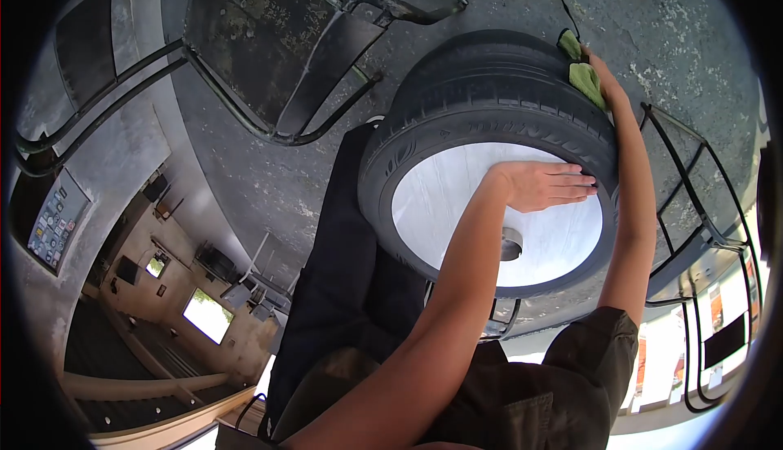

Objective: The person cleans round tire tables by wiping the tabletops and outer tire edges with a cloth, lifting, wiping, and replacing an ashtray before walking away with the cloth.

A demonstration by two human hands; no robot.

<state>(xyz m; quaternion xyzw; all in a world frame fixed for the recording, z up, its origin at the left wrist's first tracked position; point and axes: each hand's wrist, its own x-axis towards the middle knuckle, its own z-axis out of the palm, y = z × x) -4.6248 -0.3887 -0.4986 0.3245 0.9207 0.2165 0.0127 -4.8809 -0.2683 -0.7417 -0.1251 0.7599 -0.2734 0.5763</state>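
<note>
A black car tyre is in front of me, its side facing me and a white disc filling its centre. A round metal piece shows in the lower part of the disc. My left hand lies flat across the disc with its fingers stretched out, the tips at the tyre's inner edge. My right arm reaches round the tyre's right side. On the tread there, my right hand holds a green cloth against the rubber; its fingers are partly hidden.
A metal-framed chair stands on the worn grey floor at upper left. Another black metal frame is close to my right arm. My dark-trousered leg is beside the tyre. A room with a bright window shows at lower left.
</note>
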